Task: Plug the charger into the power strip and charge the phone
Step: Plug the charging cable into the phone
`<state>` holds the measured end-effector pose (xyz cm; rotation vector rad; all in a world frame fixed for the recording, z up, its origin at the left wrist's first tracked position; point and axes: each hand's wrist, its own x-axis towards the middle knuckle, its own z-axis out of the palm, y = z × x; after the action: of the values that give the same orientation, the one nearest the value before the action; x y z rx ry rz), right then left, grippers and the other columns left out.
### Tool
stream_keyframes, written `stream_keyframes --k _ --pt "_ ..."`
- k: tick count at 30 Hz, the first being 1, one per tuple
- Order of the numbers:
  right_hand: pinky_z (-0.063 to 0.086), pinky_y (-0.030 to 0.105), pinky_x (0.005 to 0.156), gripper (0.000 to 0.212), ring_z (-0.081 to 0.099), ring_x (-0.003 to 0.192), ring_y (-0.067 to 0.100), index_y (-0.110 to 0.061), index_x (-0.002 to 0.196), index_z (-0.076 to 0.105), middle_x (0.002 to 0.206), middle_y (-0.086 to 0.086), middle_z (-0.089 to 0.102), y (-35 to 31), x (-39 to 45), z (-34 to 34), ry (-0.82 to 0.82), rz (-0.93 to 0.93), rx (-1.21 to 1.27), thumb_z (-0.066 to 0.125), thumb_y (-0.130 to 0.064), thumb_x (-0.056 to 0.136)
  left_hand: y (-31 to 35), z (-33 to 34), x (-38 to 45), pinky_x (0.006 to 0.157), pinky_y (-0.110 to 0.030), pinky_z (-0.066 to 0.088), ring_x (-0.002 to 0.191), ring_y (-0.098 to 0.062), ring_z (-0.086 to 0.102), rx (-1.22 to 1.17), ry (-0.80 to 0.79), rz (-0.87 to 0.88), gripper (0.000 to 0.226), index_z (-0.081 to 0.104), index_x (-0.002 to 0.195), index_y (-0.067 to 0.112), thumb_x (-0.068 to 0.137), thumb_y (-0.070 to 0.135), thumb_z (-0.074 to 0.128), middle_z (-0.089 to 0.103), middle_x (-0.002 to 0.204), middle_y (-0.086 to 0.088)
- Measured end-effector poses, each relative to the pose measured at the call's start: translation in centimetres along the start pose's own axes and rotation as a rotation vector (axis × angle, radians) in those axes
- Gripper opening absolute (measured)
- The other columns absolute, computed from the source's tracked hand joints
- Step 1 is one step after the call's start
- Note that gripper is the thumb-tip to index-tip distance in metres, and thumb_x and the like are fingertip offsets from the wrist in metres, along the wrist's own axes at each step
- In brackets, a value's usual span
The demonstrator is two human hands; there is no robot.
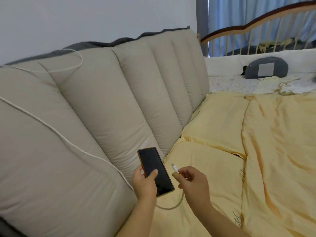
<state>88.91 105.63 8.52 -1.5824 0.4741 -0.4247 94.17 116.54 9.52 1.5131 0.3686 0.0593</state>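
Note:
My left hand (145, 183) holds a black phone (154, 170) with a dark screen and a gold edge, thumb resting on the glass. Its top end points up toward the headboard. My right hand (192, 183) pinches the white plug (174, 167) of a charging cable, its metal tip pointing up-left, a short gap to the right of the phone. The white cable (51, 130) loops under my hands, then runs up-left across the padded headboard. No power strip or charger block is in view.
A beige padded headboard (102, 100) fills the left. Yellow pillows (218, 120) and a yellow quilt (282, 151) cover the bed on the right. Behind them stands a wooden-railed cot (256, 26) holding a grey cushion (266, 67).

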Motion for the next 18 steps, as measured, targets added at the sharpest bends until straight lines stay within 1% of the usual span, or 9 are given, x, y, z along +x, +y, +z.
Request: stream_keyframes --k 1,3,6,9,11,12,13,15,18 --pt "0.058 0.047 0.068 0.014 0.062 0.061 0.020 -0.025 0.065 0.068 0.064 0.000 0.067 -1.6 0.0 0.0 0.002 -0.022 -0.006 0.076 -0.019 0.075 1.9 -0.1 -0.3 0.090 -0.048 0.055 0.100 -0.030 0.067 -0.025 0.004 0.027 0.047 0.057 0.125 0.013 0.083 -0.004 0.068 0.069 0.107 -0.011" --pt "0.057 0.047 0.067 0.014 0.061 0.063 0.021 -0.026 0.065 0.068 0.065 -0.001 0.067 -4.9 0.0 0.1 0.002 -0.072 -0.019 0.075 -0.020 0.075 6.0 -0.3 -0.8 0.091 -0.049 0.055 0.102 -0.032 0.066 -0.068 0.009 0.092 0.050 0.056 0.127 0.017 0.083 -0.005 0.067 0.068 0.108 -0.010" --pt "0.057 0.045 0.065 0.011 0.058 0.061 0.014 -0.026 0.069 0.067 0.065 -0.002 0.065 -10.3 -0.4 0.1 -0.015 -0.172 -0.052 0.074 -0.025 0.077 12.4 -0.9 -1.6 0.088 -0.050 0.057 0.099 -0.029 0.068 -0.111 -0.001 0.197 0.044 0.060 0.106 0.031 0.084 -0.006 0.066 0.070 0.106 -0.007" --pt "0.053 0.034 0.062 0.009 0.058 0.062 0.013 -0.021 0.078 0.067 0.068 -0.004 0.064 -15.7 -1.2 0.2 -0.044 -0.268 -0.111 0.072 -0.028 0.081 18.8 -1.7 -2.7 0.084 -0.050 0.058 0.096 -0.027 0.068 -0.149 0.008 0.276 0.044 0.059 0.101 0.038 0.084 -0.003 0.066 0.071 0.106 -0.006" --pt "0.052 0.031 0.060 0.011 0.059 0.062 0.013 -0.021 0.079 0.067 0.069 -0.004 0.065 -19.1 -1.9 0.5 -0.040 -0.331 -0.134 0.071 -0.031 0.081 22.8 -2.3 -3.5 0.083 -0.048 0.059 0.094 -0.025 0.068 -0.164 0.024 0.332 0.044 0.057 0.097 0.041 0.084 0.001 0.067 0.070 0.103 -0.002" --pt "0.051 0.029 0.060 0.011 0.060 0.063 0.013 -0.021 0.078 0.067 0.069 -0.005 0.066 -20.7 -2.2 0.7 -0.035 -0.362 -0.147 0.071 -0.032 0.081 24.6 -2.7 -3.8 0.082 -0.049 0.059 0.094 -0.025 0.068 -0.167 0.035 0.358 0.041 0.058 0.100 0.038 0.084 0.002 0.067 0.070 0.104 -0.001" --pt "0.050 0.027 0.060 0.011 0.061 0.064 0.013 -0.022 0.078 0.067 0.069 -0.006 0.066 -22.2 -2.6 1.0 -0.028 -0.391 -0.160 0.071 -0.032 0.082 26.3 -3.0 -4.2 0.081 -0.050 0.059 0.095 -0.026 0.068 -0.173 0.044 0.379 0.040 0.059 0.110 0.033 0.084 0.003 0.067 0.070 0.106 -0.001" --pt "0.047 0.023 0.060 0.010 0.061 0.069 0.012 -0.022 0.080 0.068 0.071 -0.006 0.066 -24.9 -3.3 1.6 -0.019 -0.442 -0.183 0.070 -0.031 0.082 29.4 -3.8 -4.9 0.082 -0.051 0.059 0.100 -0.027 0.067 -0.200 0.054 0.404 0.056 0.052 0.132 0.030 0.085 0.004 0.067 0.067 0.113 -0.003" --pt "0.048 0.023 0.061 0.012 0.061 0.070 0.013 -0.020 0.082 0.068 0.073 -0.004 0.066 -28.1 -4.5 2.5 -0.012 -0.500 -0.186 0.068 -0.032 0.084 32.9 -5.0 -5.7 0.086 -0.051 0.058 0.103 -0.026 0.063 -0.229 0.077 0.436 0.064 0.045 0.140 0.030 0.086 0.005 0.067 0.062 0.114 0.000"
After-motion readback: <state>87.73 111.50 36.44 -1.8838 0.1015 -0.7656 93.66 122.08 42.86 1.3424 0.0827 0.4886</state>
